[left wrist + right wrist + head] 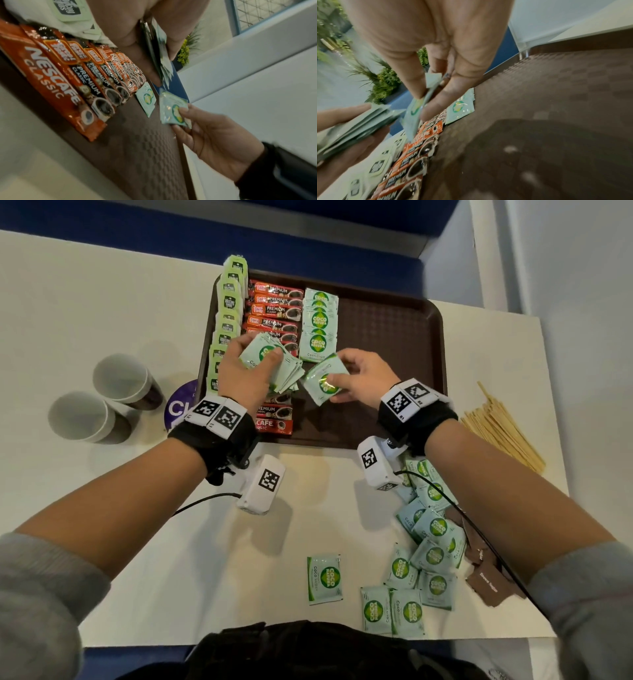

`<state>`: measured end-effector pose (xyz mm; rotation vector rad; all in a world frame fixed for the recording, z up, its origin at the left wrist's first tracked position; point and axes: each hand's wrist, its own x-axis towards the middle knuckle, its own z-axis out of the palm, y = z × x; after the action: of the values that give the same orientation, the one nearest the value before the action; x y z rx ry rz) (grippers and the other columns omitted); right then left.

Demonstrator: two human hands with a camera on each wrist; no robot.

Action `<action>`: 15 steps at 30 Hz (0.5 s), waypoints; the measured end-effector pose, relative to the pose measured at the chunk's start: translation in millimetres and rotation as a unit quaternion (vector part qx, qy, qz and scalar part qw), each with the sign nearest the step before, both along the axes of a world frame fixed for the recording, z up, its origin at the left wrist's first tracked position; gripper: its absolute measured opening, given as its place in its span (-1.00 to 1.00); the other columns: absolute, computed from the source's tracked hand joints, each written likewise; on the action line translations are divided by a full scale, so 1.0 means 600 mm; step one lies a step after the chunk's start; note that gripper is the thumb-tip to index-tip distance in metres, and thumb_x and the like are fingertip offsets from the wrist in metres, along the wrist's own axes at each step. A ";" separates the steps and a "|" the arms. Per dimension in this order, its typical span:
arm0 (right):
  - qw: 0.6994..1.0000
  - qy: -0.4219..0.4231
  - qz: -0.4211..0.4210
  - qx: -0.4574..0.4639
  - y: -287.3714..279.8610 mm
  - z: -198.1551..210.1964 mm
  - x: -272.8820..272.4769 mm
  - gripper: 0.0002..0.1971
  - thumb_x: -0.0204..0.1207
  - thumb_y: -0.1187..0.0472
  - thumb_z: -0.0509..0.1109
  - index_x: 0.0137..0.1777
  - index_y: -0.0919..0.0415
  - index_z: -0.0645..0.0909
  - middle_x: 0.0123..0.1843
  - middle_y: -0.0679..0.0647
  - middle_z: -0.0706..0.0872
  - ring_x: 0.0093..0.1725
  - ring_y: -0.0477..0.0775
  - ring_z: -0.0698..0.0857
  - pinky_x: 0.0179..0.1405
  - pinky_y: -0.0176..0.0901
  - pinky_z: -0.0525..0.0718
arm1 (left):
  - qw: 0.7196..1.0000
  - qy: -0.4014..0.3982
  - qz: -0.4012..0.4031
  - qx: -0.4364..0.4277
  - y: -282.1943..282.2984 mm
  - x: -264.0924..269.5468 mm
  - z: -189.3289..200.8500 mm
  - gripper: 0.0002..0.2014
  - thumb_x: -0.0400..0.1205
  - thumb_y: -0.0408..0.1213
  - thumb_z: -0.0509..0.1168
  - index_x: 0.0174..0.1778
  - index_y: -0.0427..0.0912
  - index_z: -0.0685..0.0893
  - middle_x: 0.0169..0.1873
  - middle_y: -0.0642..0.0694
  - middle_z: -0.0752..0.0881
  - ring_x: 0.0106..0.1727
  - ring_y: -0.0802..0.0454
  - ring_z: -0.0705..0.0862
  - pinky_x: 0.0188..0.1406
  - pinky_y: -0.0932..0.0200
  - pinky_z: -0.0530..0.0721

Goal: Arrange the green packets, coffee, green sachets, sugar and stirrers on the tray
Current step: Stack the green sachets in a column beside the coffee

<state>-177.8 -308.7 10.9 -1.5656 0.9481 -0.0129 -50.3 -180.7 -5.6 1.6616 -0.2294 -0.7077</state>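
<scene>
White tabletop point(102, 302) carries a brown tray point(394, 337) set against its far edge, and everything else is placed by that tray. Along the tray's left rim runs a column of pale green packets point(227, 302); next to them lies a column of red Nescafé coffee sticks point(274, 313), then a short column of Coco Natura sachets point(320, 320) laid overlapping. Over the tray's near left part the left hand point(241, 374) grips a fanned stack of green sachets point(274, 361), thumb on top and fingers curled underneath, as the left wrist view shows edge-on. Just right of it the right hand point(363, 378) pinches a single sachet point(323, 380), thumb pressed on its printed face, fingers behind, the sachet tilted above the tray floor and close to the stack; I cannot tell whether they touch. Off the tray's near right corner a loose heap of more sachets point(428, 542) lies on the table with brown sugar packets point(489, 583) beside it. Wooden stirrers point(503, 429) lie just right of the tray, two paper cups point(102, 398) to its left.
</scene>
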 end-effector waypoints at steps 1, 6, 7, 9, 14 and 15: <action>1.000 -0.001 -0.015 0.005 -0.006 -0.002 0.003 -0.84 0.54 0.44 0.35 -0.03 0.16 0.55 0.16 0.20 0.69 0.05 0.14 0.74 -0.16 -0.11 0.80 | 1.000 -0.014 -0.008 0.008 -0.001 0.001 -0.002 -0.60 0.49 -0.14 0.47 0.22 0.00 0.56 0.13 -0.08 0.73 0.12 -0.01 0.74 0.15 -0.03 0.73; 0.997 0.029 -0.048 -0.055 -0.030 -0.015 0.014 -0.85 0.54 0.31 0.32 -0.20 0.06 0.52 0.09 0.18 0.74 0.05 0.11 0.76 0.00 0.10 0.78 | 0.997 -0.025 -0.056 0.036 -0.008 0.006 -0.006 -0.67 0.47 -0.21 0.50 0.09 0.04 0.57 0.00 -0.02 0.74 0.00 0.01 0.75 0.10 -0.02 0.74; 0.996 0.029 -0.061 -0.063 -0.033 -0.016 0.016 -0.85 0.54 0.30 0.32 -0.20 0.05 0.51 0.06 0.17 0.75 0.04 0.12 0.77 0.00 0.12 0.78 | 0.997 -0.021 -0.064 0.034 -0.009 0.008 -0.005 -0.67 0.47 -0.26 0.49 0.09 0.02 0.58 -0.05 0.00 0.74 -0.03 0.02 0.76 0.08 -0.01 0.76; 0.993 0.022 -0.063 -0.098 -0.039 -0.018 0.018 -0.86 0.52 0.31 0.33 -0.19 0.05 0.52 0.00 0.12 0.75 0.00 0.13 0.76 0.01 0.11 0.76 | 0.996 -0.008 -0.088 0.032 -0.010 0.009 -0.003 -0.64 0.46 -0.33 0.49 0.12 -0.02 0.58 -0.09 0.05 0.73 -0.08 0.06 0.76 0.06 0.00 0.77; 0.984 0.013 0.065 -0.164 -0.041 -0.001 0.018 -0.70 0.38 0.33 0.50 0.07 0.03 0.62 -0.04 0.13 0.77 -0.09 0.03 0.73 -0.04 -0.10 0.72 | 0.975 -0.041 -0.206 0.069 -0.009 0.010 0.006 -0.44 0.35 -0.20 0.54 0.26 0.09 0.54 0.15 0.06 0.66 0.12 0.08 0.70 0.18 0.07 0.69; 0.982 0.012 0.083 -0.171 -0.039 0.005 0.019 -0.63 0.34 0.33 0.53 0.11 0.03 0.60 -0.10 0.14 0.78 -0.17 0.01 0.71 -0.07 -0.11 0.71 | 0.967 -0.054 -0.238 0.079 -0.010 0.009 0.009 -0.45 0.38 -0.21 0.54 0.28 0.09 0.54 0.14 0.10 0.64 0.10 0.13 0.68 0.12 0.18 0.69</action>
<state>-166.5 -332.4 13.7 -1.9630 0.8627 -0.0417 -44.8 -186.9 -0.2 1.8192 -0.6802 -1.0143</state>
